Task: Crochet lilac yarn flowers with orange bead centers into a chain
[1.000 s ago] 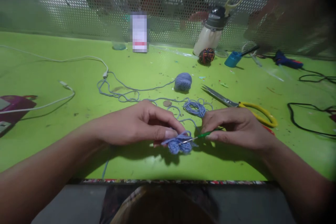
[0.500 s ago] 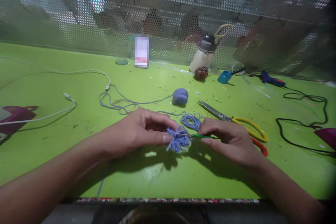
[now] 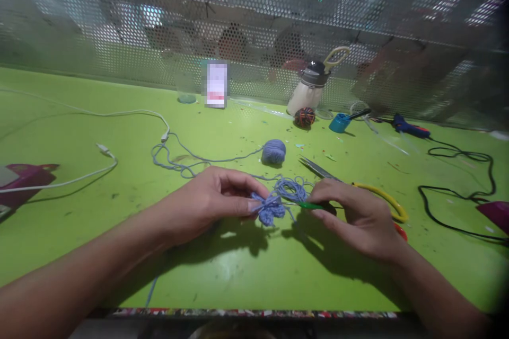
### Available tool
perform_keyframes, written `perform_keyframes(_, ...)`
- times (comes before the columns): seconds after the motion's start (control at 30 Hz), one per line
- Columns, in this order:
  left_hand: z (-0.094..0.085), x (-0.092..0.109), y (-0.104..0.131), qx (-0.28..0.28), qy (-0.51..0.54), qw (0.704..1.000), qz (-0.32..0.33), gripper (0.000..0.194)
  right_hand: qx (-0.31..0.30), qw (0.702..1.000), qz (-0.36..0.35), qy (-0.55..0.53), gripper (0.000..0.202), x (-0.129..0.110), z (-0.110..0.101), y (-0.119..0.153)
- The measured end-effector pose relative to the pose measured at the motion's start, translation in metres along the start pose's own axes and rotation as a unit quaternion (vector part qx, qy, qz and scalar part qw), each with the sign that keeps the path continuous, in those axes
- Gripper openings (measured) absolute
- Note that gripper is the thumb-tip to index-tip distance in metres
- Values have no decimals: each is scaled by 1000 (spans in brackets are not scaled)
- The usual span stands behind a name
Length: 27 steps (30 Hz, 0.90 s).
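Between the thumb and fingers of my left hand (image 3: 207,204) is a small blue-purple crochet flower (image 3: 269,211), held above the table. My right hand (image 3: 360,217) pinches a crochet hook (image 3: 312,205) by its green grip. The hook's metal shaft points left, and its tip is at the flower, partly hidden among the loops. Just behind the hands lies a loose coil of the same yarn (image 3: 292,189). Farther back sits the blue-purple yarn ball (image 3: 274,152), with a strand trailing left. Scissors (image 3: 379,196) with yellow and red handles lie partly behind my right hand.
On the green table (image 3: 238,275) stand a bottle (image 3: 308,90), a multicoloured yarn ball (image 3: 304,117) and a blue container (image 3: 340,122). A glue gun (image 3: 411,127) with a black cord lies right. White cables (image 3: 99,169) cross the left. A perforated metal screen (image 3: 254,16) rises behind.
The hook has drawn back slightly to the right along with my right hand. A yarn strand now hangs at the flower's right side. The whole view has shifted slightly.
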<state>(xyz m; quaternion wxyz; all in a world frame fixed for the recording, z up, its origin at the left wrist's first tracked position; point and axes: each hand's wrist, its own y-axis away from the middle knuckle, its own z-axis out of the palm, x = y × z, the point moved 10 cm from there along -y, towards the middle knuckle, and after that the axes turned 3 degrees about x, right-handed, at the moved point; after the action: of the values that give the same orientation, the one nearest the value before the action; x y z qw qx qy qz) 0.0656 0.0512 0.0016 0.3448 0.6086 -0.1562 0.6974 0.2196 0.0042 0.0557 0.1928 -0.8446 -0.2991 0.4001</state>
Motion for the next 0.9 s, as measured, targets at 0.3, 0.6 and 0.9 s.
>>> perform_keyframes(0.3,-2,-1,-1,8,-15,1000,-2,11,8,998,-8,60,16,-7,-9,-2)
perform_keyframes(0.6,-10,-6,-4,36,-45,998,-4,14,-18,994,-20,101,10,-12,0,0)
perform_keyframes(0.9,-11,-4,-6,54,-83,995,6,12,-50,989,-20,139,8,-9,6,2)
